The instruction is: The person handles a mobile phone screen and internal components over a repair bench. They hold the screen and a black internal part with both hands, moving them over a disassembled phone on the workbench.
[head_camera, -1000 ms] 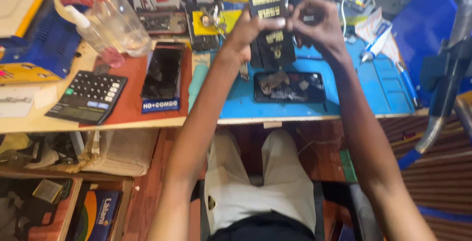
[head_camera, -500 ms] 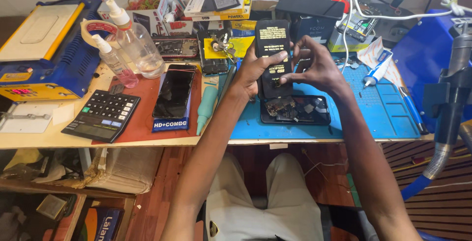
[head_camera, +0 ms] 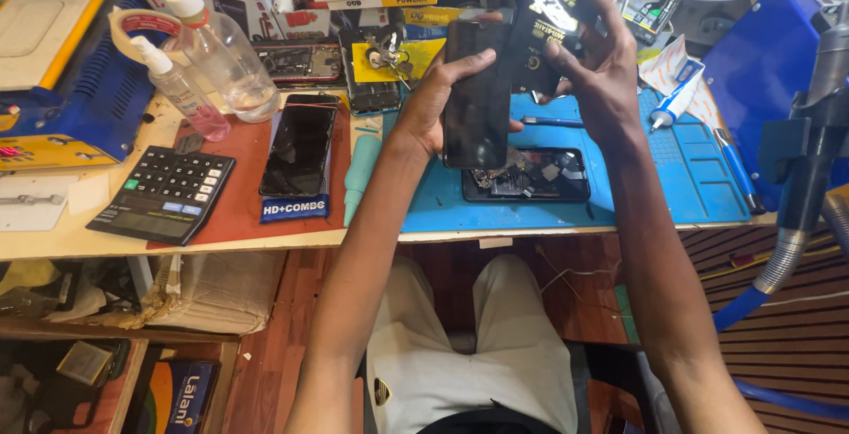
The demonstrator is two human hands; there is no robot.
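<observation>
A black phone screen (head_camera: 478,89) stands upright at upper centre of the frame, pinched along its edge by the left hand (head_camera: 438,98). Just right, the right hand (head_camera: 597,67) grips a black packet (head_camera: 553,18). An opened phone (head_camera: 528,175) lies below on the blue mat (head_camera: 672,177). The step seems to be unpacking; fitting calls for careful alignment.

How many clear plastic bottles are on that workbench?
2. A larger spray bottle stands at the back left, and a smaller bottle with pinkish liquid stands just in front of it, left of the dark phone. Clutter behind may hide others.
</observation>
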